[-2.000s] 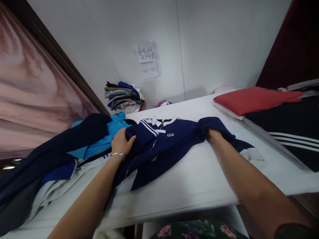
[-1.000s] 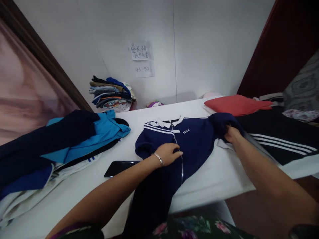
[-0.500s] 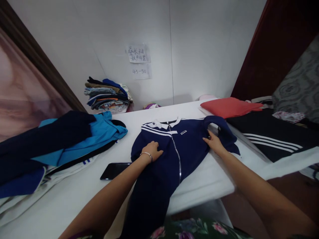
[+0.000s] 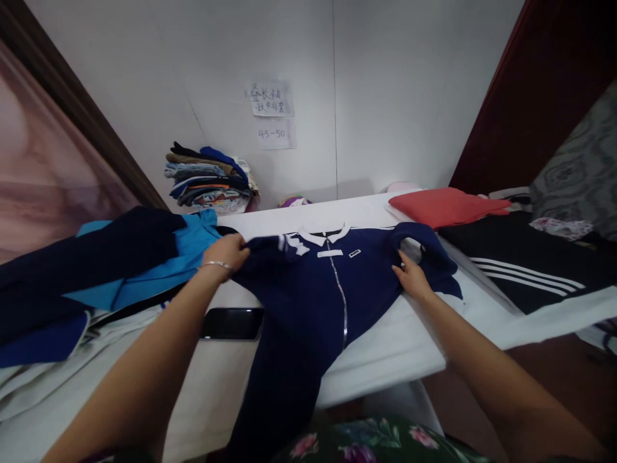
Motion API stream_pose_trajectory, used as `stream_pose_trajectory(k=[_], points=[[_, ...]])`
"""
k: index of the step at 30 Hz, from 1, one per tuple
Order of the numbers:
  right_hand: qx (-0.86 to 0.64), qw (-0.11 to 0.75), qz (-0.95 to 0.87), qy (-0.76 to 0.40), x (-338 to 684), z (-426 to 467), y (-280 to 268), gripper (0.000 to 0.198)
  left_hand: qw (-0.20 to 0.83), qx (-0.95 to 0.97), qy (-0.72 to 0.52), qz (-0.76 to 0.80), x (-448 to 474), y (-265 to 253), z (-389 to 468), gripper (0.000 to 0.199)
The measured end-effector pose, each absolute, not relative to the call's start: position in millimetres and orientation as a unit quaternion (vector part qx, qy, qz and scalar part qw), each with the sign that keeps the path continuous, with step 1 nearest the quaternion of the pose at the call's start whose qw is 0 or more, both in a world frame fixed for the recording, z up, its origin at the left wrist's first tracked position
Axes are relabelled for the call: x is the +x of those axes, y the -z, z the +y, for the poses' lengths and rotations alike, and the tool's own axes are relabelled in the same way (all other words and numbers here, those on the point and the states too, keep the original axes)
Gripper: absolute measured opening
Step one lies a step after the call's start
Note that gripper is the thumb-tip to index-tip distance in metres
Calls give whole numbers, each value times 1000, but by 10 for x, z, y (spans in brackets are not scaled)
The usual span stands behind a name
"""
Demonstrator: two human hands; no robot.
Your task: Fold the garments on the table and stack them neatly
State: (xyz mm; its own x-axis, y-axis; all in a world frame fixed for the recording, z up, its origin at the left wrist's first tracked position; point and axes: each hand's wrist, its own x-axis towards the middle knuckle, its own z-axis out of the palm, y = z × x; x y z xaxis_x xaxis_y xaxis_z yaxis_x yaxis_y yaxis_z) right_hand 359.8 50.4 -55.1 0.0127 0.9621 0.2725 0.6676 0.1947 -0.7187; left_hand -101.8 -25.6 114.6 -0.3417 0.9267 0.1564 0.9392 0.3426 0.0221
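Observation:
A navy zip-up jacket (image 4: 308, 289) with a white collar and white stripes lies front side up on the white table (image 4: 405, 360), its lower part hanging over the near edge. My left hand (image 4: 225, 254), wearing a bracelet, is closed on the jacket's left-hand sleeve and pulls it out to the side. On the other side, my right hand (image 4: 412, 275) pinches the jacket's edge beside the bent right-hand sleeve. A black phone (image 4: 232, 323) lies on the table below my left wrist, partly beside the jacket.
Blue and navy garments (image 4: 139, 257) are heaped at the left. A stack of folded clothes (image 4: 209, 180) stands by the wall. To the right lie a red garment (image 4: 443, 207) and black striped clothing (image 4: 525, 257). Handwritten paper signs (image 4: 272, 99) hang on the wall.
My left hand has moved left and up from the jacket's chest, drawing the sleeve outward. The collar lies flatter and more of the phone shows. My right hand has stayed nearly in place.

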Motion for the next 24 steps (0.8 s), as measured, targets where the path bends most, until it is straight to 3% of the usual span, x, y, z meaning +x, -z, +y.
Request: stream_pose_trajectory(k=[3, 7, 11, 15, 19, 24], points=[[-603, 373, -676, -199, 3606, 508, 559, 63, 86, -500, 50, -860, -1493, -1233, -301, 24], [-612, 368, -669, -209, 3600, 498, 532, 63, 62, -420, 31, -905, -1827, -936, -457, 27], [-620, 355, -667, -213, 3585, 475, 487, 64, 65, -457, 55, -885, -1729, -619, -625, 46], [-620, 355, -666, -213, 3582, 465, 479, 64, 99, -485, 130, -859, -1437, -566, -799, 49], [-615, 369, -663, -214, 3584, 477, 488, 64, -32, -478, 133, -868, -1178, -630, -1013, 42], [-595, 425, -612, -302, 3549, 463, 438, 74, -252, -483, 158, -824, -832, -639, -1363, 55]])
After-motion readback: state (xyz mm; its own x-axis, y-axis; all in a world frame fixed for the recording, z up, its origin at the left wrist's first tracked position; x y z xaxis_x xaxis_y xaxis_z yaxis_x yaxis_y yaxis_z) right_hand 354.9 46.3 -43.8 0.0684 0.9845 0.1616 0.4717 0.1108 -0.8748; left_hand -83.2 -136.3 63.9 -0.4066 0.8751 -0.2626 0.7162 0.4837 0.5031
